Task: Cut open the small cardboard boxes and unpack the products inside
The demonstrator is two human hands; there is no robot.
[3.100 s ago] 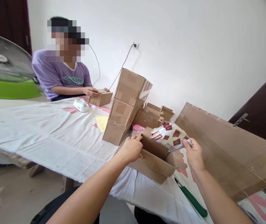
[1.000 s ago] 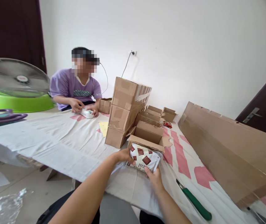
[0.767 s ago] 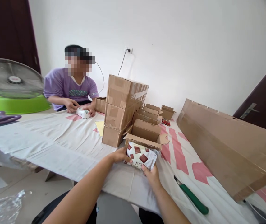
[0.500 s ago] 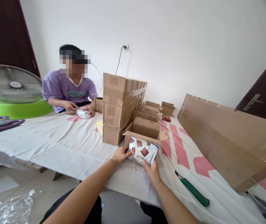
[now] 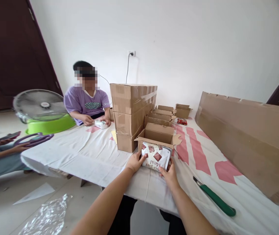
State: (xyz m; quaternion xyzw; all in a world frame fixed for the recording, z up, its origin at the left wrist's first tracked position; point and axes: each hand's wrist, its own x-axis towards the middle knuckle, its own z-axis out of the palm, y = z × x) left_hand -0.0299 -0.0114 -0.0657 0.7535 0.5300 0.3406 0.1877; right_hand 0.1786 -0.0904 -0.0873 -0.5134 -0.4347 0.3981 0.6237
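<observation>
Both hands grip a white food pouch point(image 5: 154, 157) with dark red squares and lettering that reads upside down to me. My left hand point(image 5: 135, 162) has its left edge, thumb on the front. At its lower right corner my right hand point(image 5: 170, 172) is closed, thumb on the front face. Directly behind the pouch stands an open cardboard box point(image 5: 154, 135) with its flaps out; the pouch covers part of its near wall. Fingers behind the pouch are mostly hidden.
Left of the open box rises a stack of taped cartons point(image 5: 123, 119). More open boxes point(image 5: 164, 112) stand behind. A green utility knife point(image 5: 215, 199) lies at right, near a large cardboard sheet point(image 5: 242, 140). Across the table a person point(image 5: 88, 101) handles a white device point(image 5: 100, 124).
My view has swung left, so things sit further right and another person's arm with purple scissors shows at left. The pouch remains in both hands, slightly straighter, before the box.
</observation>
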